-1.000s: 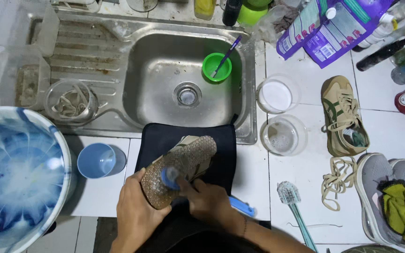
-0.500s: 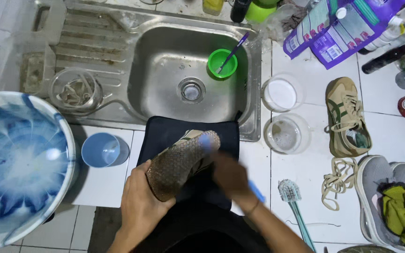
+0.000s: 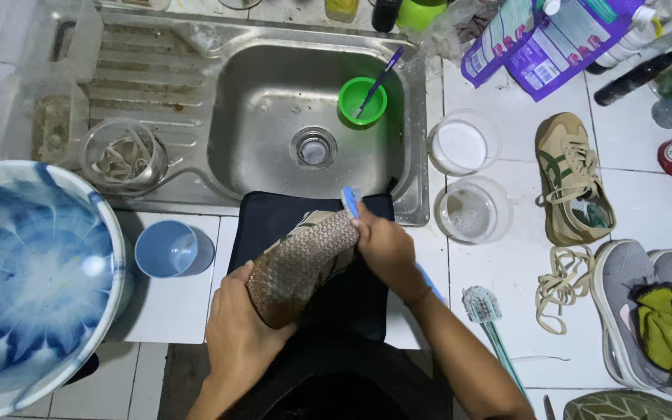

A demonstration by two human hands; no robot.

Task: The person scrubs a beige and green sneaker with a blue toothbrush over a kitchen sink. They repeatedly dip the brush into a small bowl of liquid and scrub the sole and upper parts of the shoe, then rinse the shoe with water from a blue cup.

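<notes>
- The left hand is clamped round the heel end of a brown shoe turned sole-up, with a knobbly rubber tread, holding it over a black cloth on the near edge of the white tiled bench.
- The right hand is closed on a blue-handled brush; a second ago the brush sat low near the heel, and now it is up at the toe end, nearest the steel sink. I'd judge the scrubbing stroke has run the length of the sole.
- In the sink stands a green cup with a purple toothbrush.
- Far right, purple and white pouch packages lie flat on the bench, with dark and clear bottles beside them.
- Right of the sink sit two round clear tubs, a tan and green sneaker, loose laces and a grey sneaker.
- Left, a blue and white basin and a pale blue cup.
</notes>
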